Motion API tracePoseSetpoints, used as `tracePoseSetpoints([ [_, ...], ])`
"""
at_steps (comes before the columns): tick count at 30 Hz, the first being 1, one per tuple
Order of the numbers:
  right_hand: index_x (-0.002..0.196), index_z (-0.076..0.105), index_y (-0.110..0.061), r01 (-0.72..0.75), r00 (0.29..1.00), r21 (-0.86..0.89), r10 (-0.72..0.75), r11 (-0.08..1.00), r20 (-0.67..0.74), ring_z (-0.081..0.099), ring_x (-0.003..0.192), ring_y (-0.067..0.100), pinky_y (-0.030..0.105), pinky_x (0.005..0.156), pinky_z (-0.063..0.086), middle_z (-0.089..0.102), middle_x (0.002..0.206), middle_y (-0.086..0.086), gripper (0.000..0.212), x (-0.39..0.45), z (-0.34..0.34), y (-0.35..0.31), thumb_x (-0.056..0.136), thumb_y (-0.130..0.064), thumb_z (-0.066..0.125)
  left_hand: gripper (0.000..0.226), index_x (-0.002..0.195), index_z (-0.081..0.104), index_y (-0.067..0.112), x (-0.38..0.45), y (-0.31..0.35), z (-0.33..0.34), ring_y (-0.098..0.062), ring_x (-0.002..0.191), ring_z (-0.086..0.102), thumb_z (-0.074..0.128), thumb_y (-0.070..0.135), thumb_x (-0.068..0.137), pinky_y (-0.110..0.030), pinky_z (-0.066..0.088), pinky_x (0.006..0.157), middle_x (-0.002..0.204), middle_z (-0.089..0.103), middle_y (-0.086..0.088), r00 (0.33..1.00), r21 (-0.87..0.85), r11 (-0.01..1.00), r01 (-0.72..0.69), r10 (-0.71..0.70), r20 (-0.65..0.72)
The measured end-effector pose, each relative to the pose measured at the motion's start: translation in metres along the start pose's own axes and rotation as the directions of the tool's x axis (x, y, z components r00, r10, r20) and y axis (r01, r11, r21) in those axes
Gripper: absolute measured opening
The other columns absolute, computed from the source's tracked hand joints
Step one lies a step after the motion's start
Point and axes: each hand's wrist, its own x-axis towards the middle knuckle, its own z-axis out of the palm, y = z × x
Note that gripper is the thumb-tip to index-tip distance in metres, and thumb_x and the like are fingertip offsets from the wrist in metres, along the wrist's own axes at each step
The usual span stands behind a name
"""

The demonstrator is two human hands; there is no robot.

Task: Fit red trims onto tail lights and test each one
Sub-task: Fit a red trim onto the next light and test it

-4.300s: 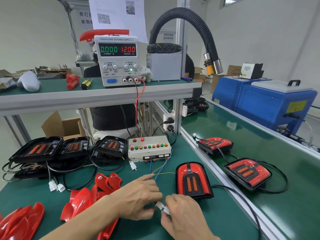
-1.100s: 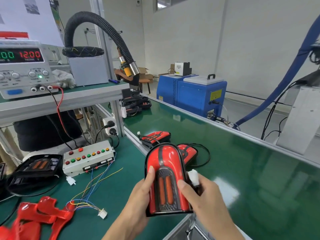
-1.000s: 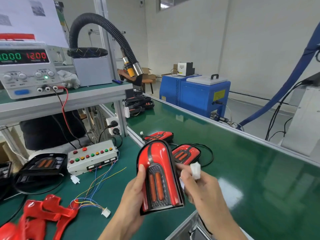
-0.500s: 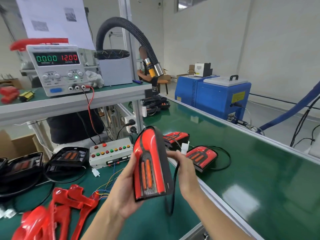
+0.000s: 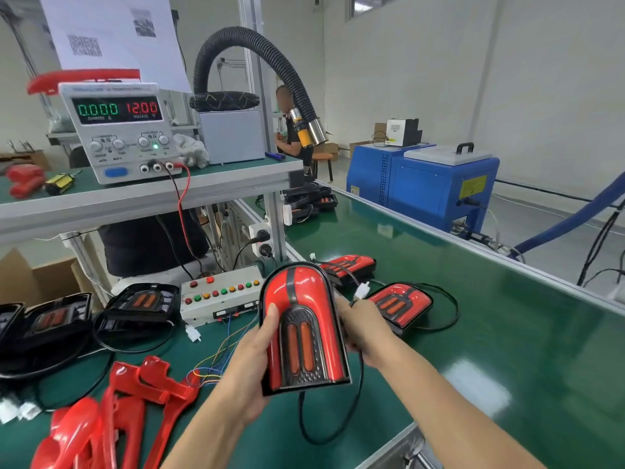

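Both hands hold one tail light with a red trim fitted (image 5: 302, 328) upright above the bench. My left hand (image 5: 252, 363) grips its left edge, thumb on the front. My right hand (image 5: 363, 328) grips the right edge, and the light's white connector (image 5: 362, 291) sticks up above its fingers. A black cable (image 5: 338, 421) loops down from the light. Loose red trims (image 5: 135, 401) lie at the lower left. Untrimmed black tail lights (image 5: 140, 304) sit at the left.
A white test box with coloured buttons (image 5: 220, 296) and loose wires stands behind the light. A power supply (image 5: 118, 130) reading 12.00 sits on the shelf. Two trimmed tail lights (image 5: 400, 304) lie on the green conveyor (image 5: 490, 333). A blue machine (image 5: 429, 184) stands beyond.
The connector has been unplugged from the tester leads and the trimmed tail light lifted off the bench into both hands. The view swung right, then back left.
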Motion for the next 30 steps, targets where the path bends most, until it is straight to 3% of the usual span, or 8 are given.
tracePoseSetpoints([
  [3,0.094,0.073,-0.003,-0.222,0.967,0.265,0.176,0.938,0.184,0.071,0.079,0.031,0.045,0.075,0.063,0.074,0.092,0.015,0.029,-0.009,-0.001,0.01,0.101,-0.029,0.062,0.057,0.119,0.069,0.02,0.001,-0.007,0.008,-0.022,0.103,0.074,0.061,0.067,0.087,-0.047,0.057,0.095,0.11,0.077,-0.002,0.983,0.244,0.961,-0.129,0.156,-0.093],
  [6,0.094,0.082,-0.005,-0.278,0.95,0.433,0.181,0.858,0.253,0.077,0.09,0.033,0.041,0.07,0.063,0.077,0.105,0.019,0.028,-0.017,-0.003,0.028,0.098,-0.024,0.062,0.06,0.108,0.068,0.028,0.007,-0.016,0.009,-0.012,0.096,0.073,0.053,0.08,0.082,-0.043,0.056,0.095,0.101,0.077,0.009,0.963,0.512,0.848,-0.135,0.235,-0.134],
  [9,0.114,0.078,-0.006,-0.249,0.963,0.539,0.147,0.805,0.227,0.073,0.106,0.033,0.044,0.088,0.061,0.074,0.117,0.018,0.039,-0.027,0.0,0.049,0.101,-0.035,0.055,0.056,0.098,0.064,0.029,0.018,-0.027,0.011,-0.005,0.091,0.067,0.044,0.081,0.085,-0.036,0.053,0.091,0.095,0.072,0.012,0.964,0.718,0.693,-0.066,0.229,-0.133],
  [12,0.126,0.073,-0.012,-0.219,0.972,0.614,0.117,0.758,0.202,0.068,0.118,0.033,0.051,0.106,0.051,0.071,0.126,0.016,0.058,-0.032,0.0,0.075,0.104,-0.056,0.041,0.053,0.097,0.063,0.025,0.028,-0.039,0.017,-0.008,0.091,0.066,0.042,0.074,0.091,-0.034,0.052,0.088,0.096,0.07,0.009,0.978,0.761,0.648,-0.012,0.168,-0.127],
  [18,0.125,0.066,-0.004,0.025,0.999,0.586,-0.004,0.81,-0.038,0.075,0.104,0.031,0.044,0.085,0.061,0.077,0.112,0.015,0.05,-0.041,-0.011,0.087,0.088,-0.038,0.068,0.068,0.086,0.062,0.01,0.043,-0.053,0.03,-0.029,0.1,0.065,0.037,0.073,0.093,-0.046,0.05,0.096,0.099,0.07,-0.01,0.979,0.868,0.497,0.002,0.177,-0.103],
  [23,0.122,0.066,-0.003,0.108,0.968,0.682,0.08,0.723,-0.239,0.076,0.098,0.032,0.038,0.067,0.064,0.077,0.108,0.016,0.049,-0.048,-0.051,0.089,0.09,-0.041,0.069,0.067,0.138,0.054,0.018,0.041,-0.051,0.049,-0.016,0.137,0.044,0.039,0.067,0.095,-0.041,0.032,0.117,0.141,0.055,0.002,0.956,0.757,0.637,-0.143,0.286,-0.06],
  [28,0.111,0.067,-0.013,0.135,0.883,0.733,0.255,0.667,-0.395,0.078,0.074,0.025,0.036,0.053,0.061,0.08,0.087,0.009,0.039,-0.042,-0.136,0.088,0.089,-0.044,0.074,0.059,0.109,0.062,0.035,0.023,-0.054,0.05,0.0,0.119,0.049,0.029,0.078,0.085,-0.023,0.036,0.096,0.115,0.061,0.022,0.948,0.713,0.652,-0.258,0.313,0.056],
  [30,0.113,0.066,-0.013,0.125,0.846,0.738,0.318,0.663,-0.428,0.078,0.077,0.026,0.038,0.063,0.062,0.08,0.088,0.009,0.042,-0.033,-0.158,0.091,0.087,-0.044,0.077,0.067,0.103,0.064,0.031,0.018,-0.056,0.051,0.008,0.107,0.05,0.026,0.081,0.081,-0.015,0.037,0.087,0.11,0.063,0.018,0.951,0.703,0.662,-0.26,0.3,0.07],
])
